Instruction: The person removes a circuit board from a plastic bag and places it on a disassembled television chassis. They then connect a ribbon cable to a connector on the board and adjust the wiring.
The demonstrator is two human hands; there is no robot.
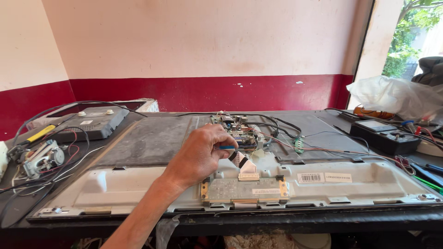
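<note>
Flat white ribbon cable (243,162), bent upward from the lower strip board's connector, its blue-tipped end (226,147) pinched beside the green circuit board (237,129).

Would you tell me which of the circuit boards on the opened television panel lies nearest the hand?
The green board at the panel's middle, right beside the left hand; the long pale board sits lower, near the front edge.

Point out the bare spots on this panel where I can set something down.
Free: the grey sheet between the left hand and the grey box; the grey patch right of the circuit board. Crowded: the wires by the board, both bench ends.
</note>
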